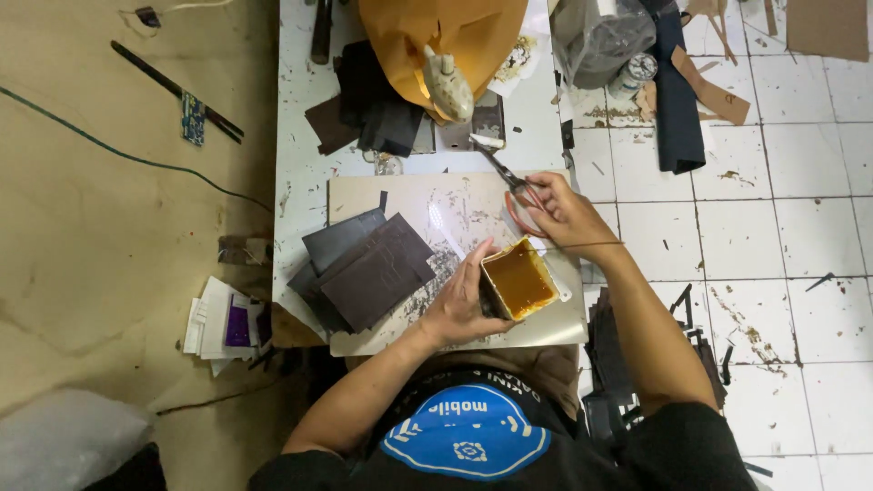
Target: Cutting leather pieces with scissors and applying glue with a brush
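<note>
My left hand [462, 300] grips the side of a small square tin [518, 280] filled with amber-brown glue, held just above the near edge of a beige work board [418, 195]. My right hand [562, 214] rests at the board's right edge with its fingers through the red handles of a pair of scissors [506, 176], whose blades point up and to the left. A stack of dark brown leather pieces [366, 268] lies fanned out on the board, to the left of my left hand.
A white paint-spattered table [300, 145] carries the board, more dark leather pieces [375, 109], an orange-brown bag [436, 32] and a small lit lamp [447, 86]. To the right, dark cloth [677, 100], a tin and cardboard scraps lie on white floor tiles. Papers lie on the floor at left.
</note>
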